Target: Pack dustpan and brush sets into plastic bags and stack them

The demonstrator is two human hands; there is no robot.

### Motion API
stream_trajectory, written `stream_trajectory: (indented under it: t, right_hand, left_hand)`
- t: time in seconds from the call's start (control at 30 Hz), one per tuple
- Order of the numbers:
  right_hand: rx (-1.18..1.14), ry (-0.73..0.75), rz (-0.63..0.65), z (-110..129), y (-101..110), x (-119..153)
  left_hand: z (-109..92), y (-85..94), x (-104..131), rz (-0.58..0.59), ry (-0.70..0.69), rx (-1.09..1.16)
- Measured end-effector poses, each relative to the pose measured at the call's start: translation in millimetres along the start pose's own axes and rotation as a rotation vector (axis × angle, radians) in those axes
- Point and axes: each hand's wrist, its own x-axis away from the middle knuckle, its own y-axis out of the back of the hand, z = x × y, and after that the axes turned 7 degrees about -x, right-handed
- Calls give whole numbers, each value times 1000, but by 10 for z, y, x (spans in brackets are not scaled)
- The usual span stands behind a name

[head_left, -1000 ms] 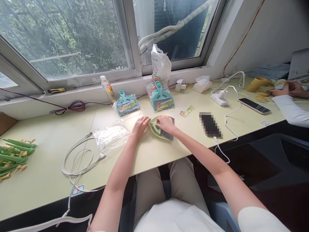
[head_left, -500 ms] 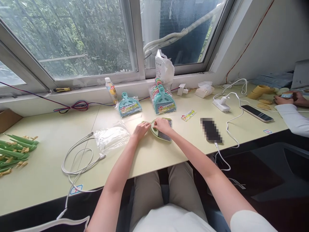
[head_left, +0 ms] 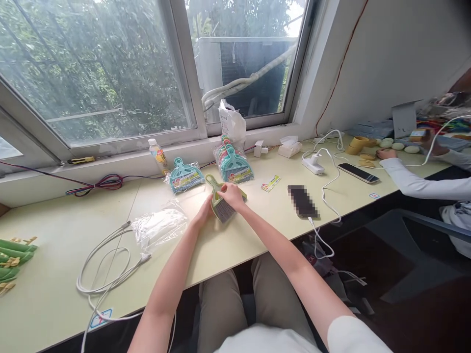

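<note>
A small green dustpan-and-brush set (head_left: 223, 211) is tilted up off the table in front of me, its ring handle pointing away and to the left, its grey bristles facing me. My right hand (head_left: 232, 195) is closed on its upper body. Along the left edge, my left hand (head_left: 205, 212) grips the set too, its fingers partly hidden. Just beyond are a wrapped blue dustpan set (head_left: 185, 177) and a stack of wrapped dustpan sets (head_left: 235, 166). A printed card (head_left: 271, 183) lies to the right, clear plastic bags (head_left: 162, 223) to the left.
White cables (head_left: 106, 284) coil at the left, near green bundles (head_left: 14, 257). A bottle (head_left: 158, 156) stands by the window. Rightward are a blurred-out phone (head_left: 302, 201), a power adapter (head_left: 312, 164), another phone (head_left: 357, 172) and a co-worker's sleeve (head_left: 405, 181).
The green dustpan-and-brush set has turned, its ring handle now pointing away and its bristles toward me. My left hand has moved from the handle to its side. The view has shifted rightward.
</note>
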Motion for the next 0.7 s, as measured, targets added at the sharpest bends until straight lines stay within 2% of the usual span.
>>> stream_trajectory:
  t: [0.03,0.1,0.23,0.27,0.37,0.47,0.57,0.7]
  right_hand:
    - [-6,7,-8,-5,28,-3]
    - [3,-3,-43,-90,140,7]
    - [104,-107,-179,-558,511,115]
    - [179,-147,-162,-700,597,166]
    - [307,-201,45,-1019,745,411]
    - [295,-76,166,-1069,713,834]
    - [229,168,224,-907,562,1393]
    - [99,432,257,-667,304,2081]
  left_hand:
    - [18,1,-4,61,33,67]
    - [62,42,-31,74,38,137]
    - [105,223,-133,-113,68,221]
    - [103,268,-156,-159,84,244]
    - [90,353,-188,-222,103,315]
    - [85,361,-173,-186,30,330]
    - [89,338,-158,-163,-38,336]
    - [92,323,-169,-194,11,401]
